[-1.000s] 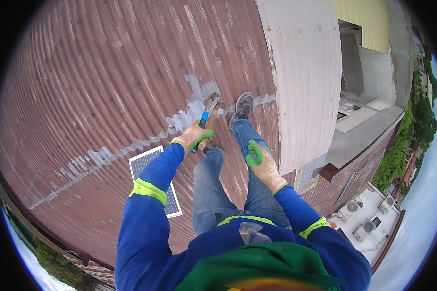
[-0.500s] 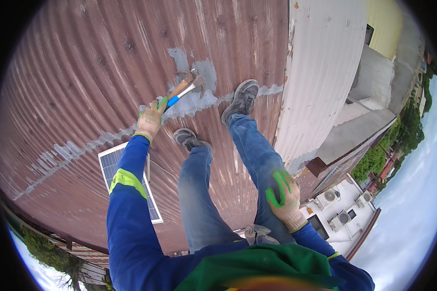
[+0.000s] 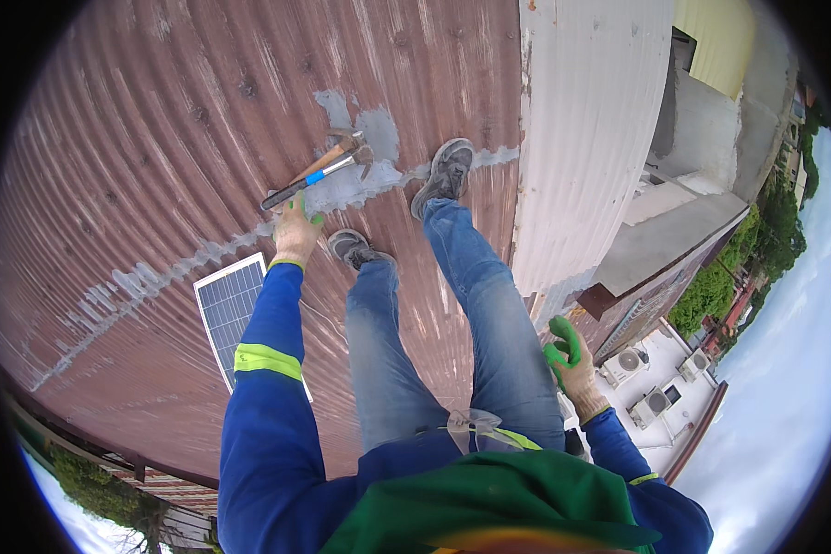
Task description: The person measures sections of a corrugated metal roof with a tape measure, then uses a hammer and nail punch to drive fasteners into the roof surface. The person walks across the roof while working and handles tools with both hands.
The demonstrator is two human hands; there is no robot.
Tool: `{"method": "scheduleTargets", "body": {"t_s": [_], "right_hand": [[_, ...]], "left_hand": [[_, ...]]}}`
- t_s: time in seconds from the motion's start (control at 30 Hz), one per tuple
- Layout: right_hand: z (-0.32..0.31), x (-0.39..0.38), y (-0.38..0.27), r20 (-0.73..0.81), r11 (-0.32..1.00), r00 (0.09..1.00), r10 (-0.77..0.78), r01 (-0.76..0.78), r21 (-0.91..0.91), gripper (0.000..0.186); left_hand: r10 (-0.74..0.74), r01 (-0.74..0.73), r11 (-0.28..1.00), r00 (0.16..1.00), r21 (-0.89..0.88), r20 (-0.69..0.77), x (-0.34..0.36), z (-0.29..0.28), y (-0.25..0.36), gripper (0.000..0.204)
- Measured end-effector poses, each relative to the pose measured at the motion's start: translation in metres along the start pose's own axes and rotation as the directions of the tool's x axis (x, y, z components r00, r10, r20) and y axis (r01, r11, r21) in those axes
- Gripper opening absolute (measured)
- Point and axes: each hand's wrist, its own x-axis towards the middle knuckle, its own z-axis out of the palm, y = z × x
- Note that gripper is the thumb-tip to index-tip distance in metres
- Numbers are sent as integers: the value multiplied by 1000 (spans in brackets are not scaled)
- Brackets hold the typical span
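Observation:
Two claw hammers, one wood-handled (image 3: 324,156) and one with a black, blue and steel handle (image 3: 316,177), lie side by side on a grey patch (image 3: 376,136) of the corrugated roof. My left hand (image 3: 295,226), in a knit glove with green coating, is just below the handle ends, thumb apart, seemingly no longer gripping; whether fingertips touch them is unclear. My right hand (image 3: 572,365) hangs beside my right thigh with loosely bent, separated fingers and nothing in it. My shoes (image 3: 445,175) stand on the roof below the hammers' heads and to their right.
A small solar panel (image 3: 237,312) lies left of my legs on the brown roof (image 3: 157,129). A pale corrugated sheet (image 3: 600,120) borders it at right, beside a concrete ledge (image 3: 656,240). Beyond the edge are air-conditioner units (image 3: 623,367) on a lower white roof, and trees.
My left hand has moved up and left with the hammers and loosened from them; they now lie on the roof. My right hand has moved down and right, away from my leg.

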Motion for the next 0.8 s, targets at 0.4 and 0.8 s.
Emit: {"method": "scheduleTargets", "body": {"t_s": [0.4, 0.8], "right_hand": [[-55, -229, 44, 208, 843, 907, 366, -418, 340, 47], [22, -163, -135, -43, 889, 966, -256, 253, 382, 59]], "left_hand": [[201, 91, 832, 870, -547, 449, -266, -149, 102, 63], [704, -328, 560, 672, -760, 229, -396, -239, 273, 74]]}}
